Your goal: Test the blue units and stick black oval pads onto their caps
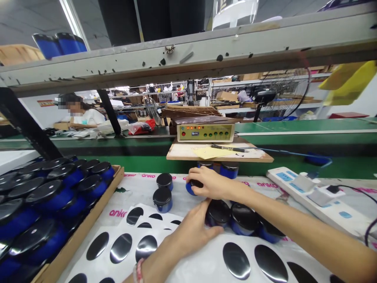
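Observation:
My right hand [210, 182] reaches across from the right, its fingers curled over a small round blue container [191, 189] with a black top. Just below it, my left hand [196, 226] has thumb and fingers around the left side of another black-topped container [218, 212]; part of its grip is hidden. Beside that one stand a similar container [244, 218] and more to the right. To the left of my hands, two containers [162, 198] sit one in front of the other. White sheets with glossy black oval stickers [235, 259] lie under and in front of my hands.
A cardboard tray [114, 188] full of blue containers stands at left. A power strip [312, 196] with plugs lies at right. Behind is a control box [205, 133] above a small board with a pen [229, 148]. A shelf beam [188, 55] crosses overhead. Another person sits far left.

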A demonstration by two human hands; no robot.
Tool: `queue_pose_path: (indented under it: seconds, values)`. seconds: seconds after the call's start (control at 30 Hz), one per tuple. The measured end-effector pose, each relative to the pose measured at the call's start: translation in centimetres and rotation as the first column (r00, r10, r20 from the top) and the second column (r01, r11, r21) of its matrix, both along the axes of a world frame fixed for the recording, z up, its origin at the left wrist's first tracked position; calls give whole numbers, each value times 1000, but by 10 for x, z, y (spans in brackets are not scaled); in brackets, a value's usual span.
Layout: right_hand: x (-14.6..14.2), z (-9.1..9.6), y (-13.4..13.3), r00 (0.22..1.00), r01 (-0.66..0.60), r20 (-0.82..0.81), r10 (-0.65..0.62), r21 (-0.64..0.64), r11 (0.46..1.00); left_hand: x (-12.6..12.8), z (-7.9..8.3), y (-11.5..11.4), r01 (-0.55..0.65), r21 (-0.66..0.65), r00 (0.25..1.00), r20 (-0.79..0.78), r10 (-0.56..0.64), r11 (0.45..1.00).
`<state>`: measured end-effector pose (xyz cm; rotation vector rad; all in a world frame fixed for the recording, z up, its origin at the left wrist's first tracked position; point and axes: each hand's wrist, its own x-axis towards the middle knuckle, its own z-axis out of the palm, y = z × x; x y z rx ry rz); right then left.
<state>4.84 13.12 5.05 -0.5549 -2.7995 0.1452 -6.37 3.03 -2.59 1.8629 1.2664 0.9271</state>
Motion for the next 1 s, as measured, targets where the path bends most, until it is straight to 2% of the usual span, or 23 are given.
queue_pose_path:
  seconds: [0.1, 0.2, 0.27, 0.37, 0.43, 0.5, 0.57, 0.63, 0.7, 0.87, 1.0]
  values:
    - [-13, -6, -1, 999, 23, 43, -24, 11, 1000, 0, 2, 0, 8, 12, 1000, 10, -8, 1000]
    - [-10, -2, -4, 994, 66, 83, -67, 11, 998, -1, 0, 0, 3, 17, 1000, 16, -3, 1000]
    - [5, 5, -7, 991, 94, 92, -95, 16, 995, -2, -2, 0, -34, 12, 999, 9, 34, 999]
    - [45, 7, -13, 976, 172, 135, -173, 19, 985, 0, -6, 2, -127, -23, 992, -26, 126, 992]
    - [75, 1, -16, 934, 297, 197, -299, 38, 954, 2, -8, 5, -172, -35, 985, -38, 171, 984]
    - [98, -10, -15, 865, 457, 212, -456, 46, 888, 5, -9, 7, -176, -7, 984, -39, 176, 984]
    - [111, -19, -11, 822, 551, 192, -536, -30, 834, 8, -9, 9, -138, 56, 989, -37, 140, 989]
    - [115, -23, -5, 826, 558, 198, -528, -144, 817, 9, -8, 9, -82, 108, 995, -44, 87, 991]
    - [114, -22, 0, 849, 523, 209, -486, -196, 829, 9, -8, 9, -61, 109, 995, -76, 69, 992]
    - [125, -22, 10, 854, 510, 215, -475, -158, 846, 7, -11, 8, -150, 75, 969, -185, 162, 986]
    - [133, -20, 3, 822, 555, 210, -529, -91, 827, 7, -17, 11, -110, 35, 990, -89, 113, 993]
